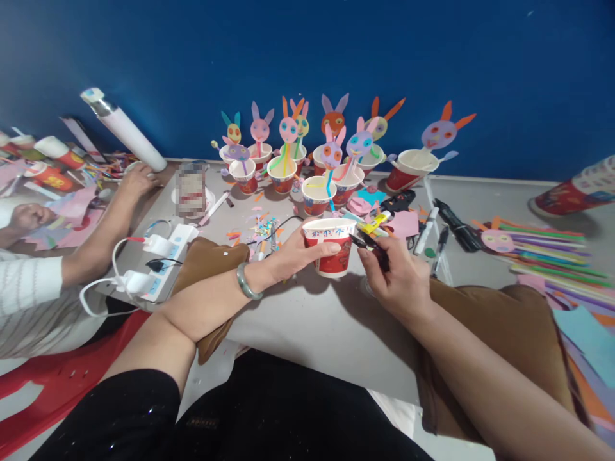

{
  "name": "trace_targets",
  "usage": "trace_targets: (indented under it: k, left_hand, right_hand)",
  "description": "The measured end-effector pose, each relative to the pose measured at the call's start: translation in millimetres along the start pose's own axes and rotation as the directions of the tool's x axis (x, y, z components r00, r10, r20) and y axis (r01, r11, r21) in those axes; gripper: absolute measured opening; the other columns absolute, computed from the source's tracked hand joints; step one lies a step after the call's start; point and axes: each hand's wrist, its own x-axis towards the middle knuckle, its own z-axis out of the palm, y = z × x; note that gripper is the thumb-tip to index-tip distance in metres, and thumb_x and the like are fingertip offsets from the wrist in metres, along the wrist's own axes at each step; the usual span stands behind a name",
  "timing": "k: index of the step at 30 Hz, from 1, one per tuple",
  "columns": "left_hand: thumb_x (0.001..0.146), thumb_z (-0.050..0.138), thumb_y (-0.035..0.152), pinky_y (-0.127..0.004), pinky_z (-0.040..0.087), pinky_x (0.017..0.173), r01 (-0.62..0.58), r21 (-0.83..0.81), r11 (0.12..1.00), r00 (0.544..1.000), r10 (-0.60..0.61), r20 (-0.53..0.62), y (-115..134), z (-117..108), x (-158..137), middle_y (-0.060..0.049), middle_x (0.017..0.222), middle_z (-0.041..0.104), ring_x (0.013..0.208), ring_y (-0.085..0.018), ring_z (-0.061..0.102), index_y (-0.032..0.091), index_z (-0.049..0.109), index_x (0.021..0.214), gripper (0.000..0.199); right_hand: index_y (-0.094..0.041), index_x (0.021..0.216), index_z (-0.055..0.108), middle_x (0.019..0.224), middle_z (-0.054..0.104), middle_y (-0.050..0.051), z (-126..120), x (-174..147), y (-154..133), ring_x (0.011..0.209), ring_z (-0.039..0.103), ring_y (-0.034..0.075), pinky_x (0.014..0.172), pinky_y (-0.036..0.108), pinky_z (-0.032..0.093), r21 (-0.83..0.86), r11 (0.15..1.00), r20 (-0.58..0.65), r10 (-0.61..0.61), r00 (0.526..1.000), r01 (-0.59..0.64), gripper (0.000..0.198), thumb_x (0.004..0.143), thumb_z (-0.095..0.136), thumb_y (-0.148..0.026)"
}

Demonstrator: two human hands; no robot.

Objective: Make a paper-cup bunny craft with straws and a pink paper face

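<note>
My left hand (307, 248) is closed around a red-and-white paper cup (334, 261), its thumb across the front. The cup is upright above the near part of the table. In my right hand (402, 274) is a small black two-jawed tool (369, 244); fingers cover most of it, so I cannot tell its exact kind. Its tips are at the cup's right side, close under the rim. Behind the cup stand several paper cups with paper rabbit heads on straws, among them one with a purple face (331, 155) and another at the right (412, 168).
A white power strip (169, 264) with plugs and cables lies left, beside a brown cushion (211, 264). Another cushion (494, 346) is under my right arm. Straws (552, 256), pens (456, 227) and paper scraps (266, 227) are spread about. A co-worker's hand (139, 182) rests at far left.
</note>
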Motion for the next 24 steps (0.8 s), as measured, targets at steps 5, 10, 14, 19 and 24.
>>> trace_targets:
  k: [5,10,14,19,24]
  left_hand:
    - [0.072,0.082,0.043,-0.04,0.048,0.098,-0.054,0.024,0.998,0.998,0.054,-0.021,-1.6,0.1,0.7,-0.012,0.117,0.068,0.107,-0.023,0.063,0.016,0.06,0.116,0.056]
    - [0.07,0.084,0.039,-0.042,0.048,0.099,-0.082,0.058,0.995,0.995,0.086,-0.057,-3.6,-0.4,0.3,-0.011,0.119,0.067,0.111,-0.024,0.062,0.018,0.057,0.115,0.056]
    - [0.068,0.085,0.041,-0.042,0.049,0.097,-0.066,0.067,0.996,0.995,0.07,-0.064,-4.4,-0.2,0.4,-0.01,0.116,0.067,0.109,-0.024,0.062,0.019,0.057,0.113,0.058]
    - [0.069,0.084,0.046,-0.037,0.049,0.092,-0.026,0.012,1.0,0.999,0.026,-0.026,-5.6,0.4,0.4,-0.009,0.112,0.066,0.103,-0.021,0.062,0.017,0.056,0.112,0.058]
    - [0.07,0.084,0.047,-0.034,0.048,0.09,-0.01,-0.021,1.0,1.0,0.009,-0.008,-6.6,0.7,-0.1,-0.008,0.111,0.067,0.101,-0.02,0.062,0.017,0.057,0.112,0.058]
  right_hand:
    - [-0.019,0.104,0.061,0.077,0.068,0.005,1.7,-0.2,-0.9,0.059,0.061,0.017,0.054,0.028,0.041,0.004,1.0,-0.013,-0.025,1.0,0.025,0.025,0.099,0.05,-0.041]
    - [-0.02,0.102,0.06,0.074,0.067,0.004,1.7,-1.4,-2.0,0.058,0.06,0.017,0.053,0.028,0.04,0.008,1.0,0.004,-0.016,1.0,0.016,0.022,0.099,0.049,-0.039]
    - [-0.02,0.1,0.06,0.077,0.068,0.005,0.4,-1.5,-3.2,0.058,0.06,0.017,0.053,0.029,0.039,-0.009,1.0,0.018,-0.02,1.0,0.02,0.023,0.1,0.047,-0.039]
    - [-0.02,0.098,0.06,0.076,0.068,0.004,-0.4,-0.5,-4.8,0.058,0.061,0.017,0.053,0.029,0.039,-0.02,0.999,0.008,-0.039,0.999,0.039,0.022,0.101,0.046,-0.037]
    - [-0.02,0.097,0.059,0.074,0.066,0.004,-0.9,-0.3,-6.2,0.058,0.061,0.016,0.052,0.029,0.037,-0.005,0.998,-0.001,-0.058,0.998,0.058,0.02,0.101,0.047,-0.035]
